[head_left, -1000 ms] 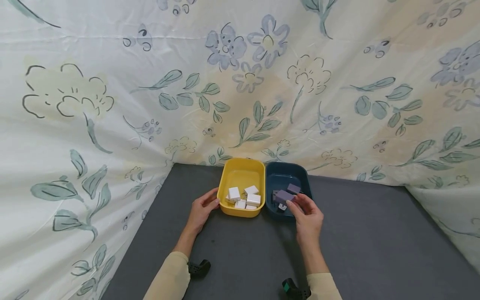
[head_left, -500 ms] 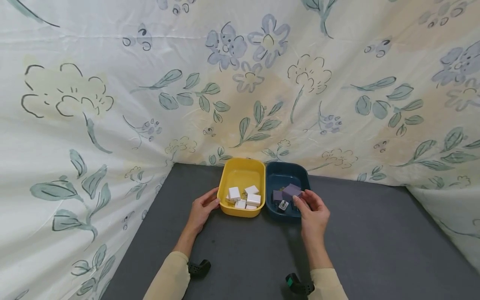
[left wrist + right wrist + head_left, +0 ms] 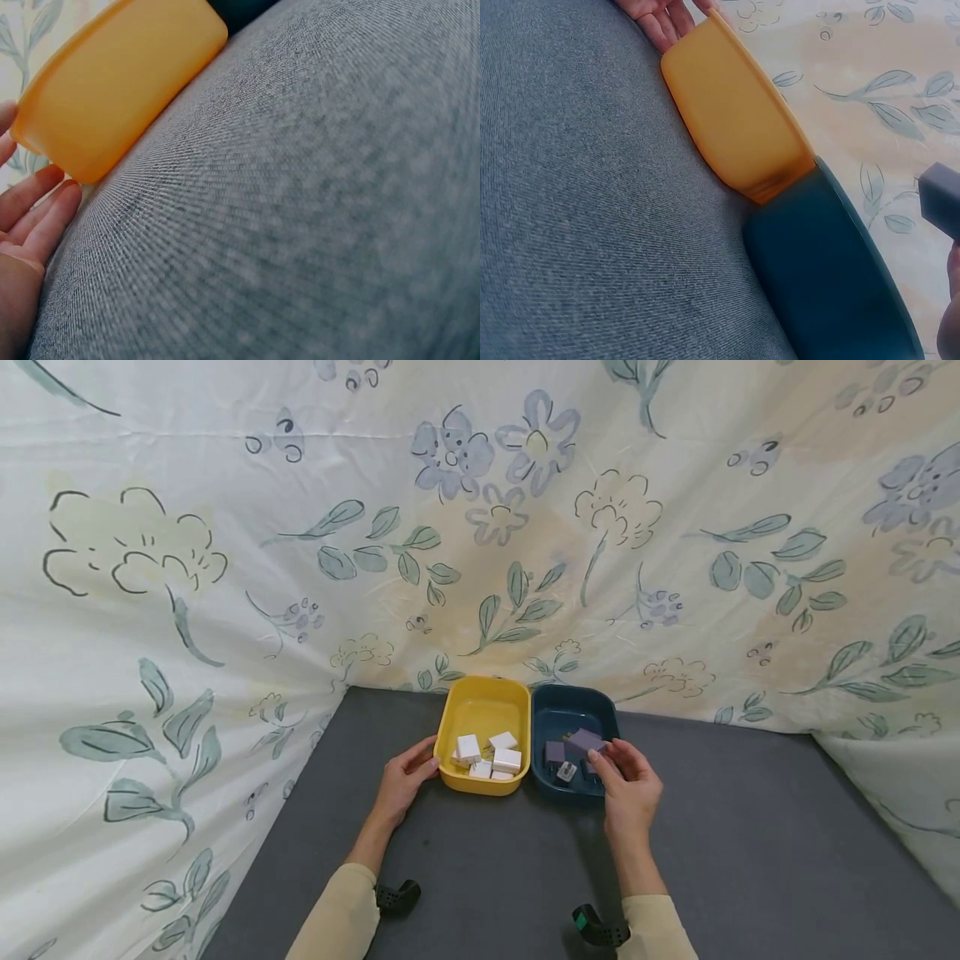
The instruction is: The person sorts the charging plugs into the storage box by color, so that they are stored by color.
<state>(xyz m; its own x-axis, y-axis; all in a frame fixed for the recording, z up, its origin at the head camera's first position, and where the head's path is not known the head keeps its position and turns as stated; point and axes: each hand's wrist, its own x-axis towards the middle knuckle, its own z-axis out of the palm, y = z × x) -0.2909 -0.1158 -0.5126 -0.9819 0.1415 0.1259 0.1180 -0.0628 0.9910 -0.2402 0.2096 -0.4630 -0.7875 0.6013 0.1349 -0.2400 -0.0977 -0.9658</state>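
Observation:
My right hand (image 3: 632, 789) pinches a purple charger plug (image 3: 585, 741) between thumb and fingers, over the front right of a dark blue bin (image 3: 562, 703). The held plug's pale prongs point left. In the right wrist view that plug (image 3: 940, 199) shows at the right edge, above the bin's rim. Below it in the bin lie another purple plug (image 3: 554, 752) and a small plug with a white face (image 3: 567, 771). Several white charger plugs (image 3: 507, 759) lie in the yellow bin (image 3: 480, 706). My left hand (image 3: 397, 787) touches that bin's left side with its fingertips, fingers extended.
Both bins stand side by side on a dark grey cloth-covered table (image 3: 495, 868), close to its far edge. A floral curtain (image 3: 315, 568) hangs behind and to both sides.
My right hand has moved a little to the right with the purple plug, uncovering more of the plugs below. My left hand and both bins have stayed put.

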